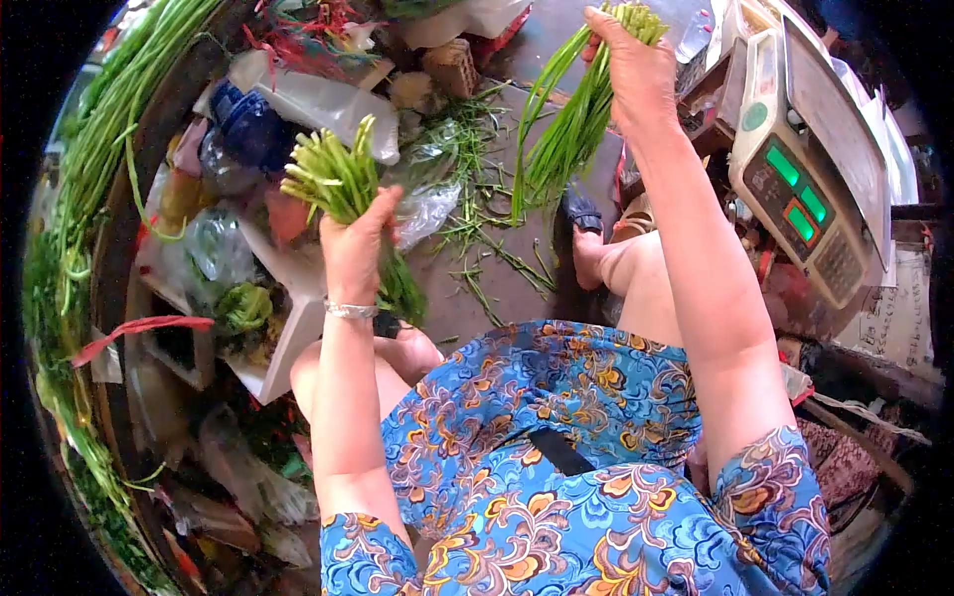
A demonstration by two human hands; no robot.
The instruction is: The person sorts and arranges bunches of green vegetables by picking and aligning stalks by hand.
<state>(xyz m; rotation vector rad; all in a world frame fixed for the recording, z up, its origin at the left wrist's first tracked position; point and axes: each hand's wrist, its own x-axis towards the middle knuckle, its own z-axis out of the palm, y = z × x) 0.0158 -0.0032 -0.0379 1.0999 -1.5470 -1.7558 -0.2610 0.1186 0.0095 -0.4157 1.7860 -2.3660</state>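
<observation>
My left hand point(356, 238) is closed around a bunch of green vegetable stalks point(335, 171), its pale cut ends fanning upward and the green part hanging below the fist. Farther out and to the right, my right hand point(639, 74) grips a second bunch of long, thin green stalks point(574, 139) near the cut ends. Those stalks droop down and to the left over the floor. The two bunches are well apart. Loose green trimmings point(487, 214) lie scattered on the floor between my hands.
A digital weighing scale point(795, 149) with lit green displays stands at the right. Long greens point(94, 149) line the curved shelf edge at the left. Plastic bags point(338, 104), a dark blue object point(248, 124), a white stool-like piece point(288, 298) and red ties point(308, 40) clutter the left side.
</observation>
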